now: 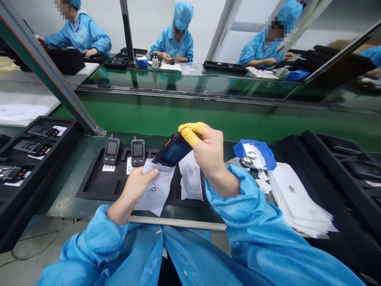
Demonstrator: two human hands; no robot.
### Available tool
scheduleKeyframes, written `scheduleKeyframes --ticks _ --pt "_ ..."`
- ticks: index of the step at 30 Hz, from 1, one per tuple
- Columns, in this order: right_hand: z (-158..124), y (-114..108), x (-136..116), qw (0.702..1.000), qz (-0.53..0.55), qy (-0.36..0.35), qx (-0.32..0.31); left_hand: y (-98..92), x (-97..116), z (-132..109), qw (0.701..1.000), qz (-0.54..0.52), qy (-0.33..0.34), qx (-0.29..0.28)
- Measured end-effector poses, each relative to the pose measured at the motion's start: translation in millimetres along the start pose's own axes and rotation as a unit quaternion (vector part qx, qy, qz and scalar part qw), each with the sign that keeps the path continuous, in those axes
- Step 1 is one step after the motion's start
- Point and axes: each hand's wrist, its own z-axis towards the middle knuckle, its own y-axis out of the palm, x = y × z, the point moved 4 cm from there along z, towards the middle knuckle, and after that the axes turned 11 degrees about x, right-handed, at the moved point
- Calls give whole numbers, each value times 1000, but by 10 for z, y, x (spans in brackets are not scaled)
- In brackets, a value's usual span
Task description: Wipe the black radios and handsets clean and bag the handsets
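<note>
My right hand, with yellow finger cots on thumb and forefinger, grips a black handheld device by its upper end. The device is tilted, its dark screen facing me, and its lower end sits at the mouth of a white plastic sleeve. Thumb and fingers of my left hand pinch that sleeve near its opening. Below them lies a black foam tray. Two similar devices rest in its left part beside small white labels. Another white sleeve lies on the tray's right side.
Blue bin with metal discs stands right of the tray, beside a stack of white sleeves. Foam trays with devices flank me left and right. A slanted post rises at left. Co-workers in blue sit beyond the glass.
</note>
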Motion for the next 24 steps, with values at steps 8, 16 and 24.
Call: scheduleKeyframes --ticks 8,16,24 --pt "35 52 -53 990 -120 -27 -75 71 17 -16 997 44 61 -21" --pt "78 186 92 972 -135 84 -172 136 162 -65 984 73 156 -43" --pt "-176 13 -54 964 -160 -20 -213 283 459 -172 954 87 288 6"
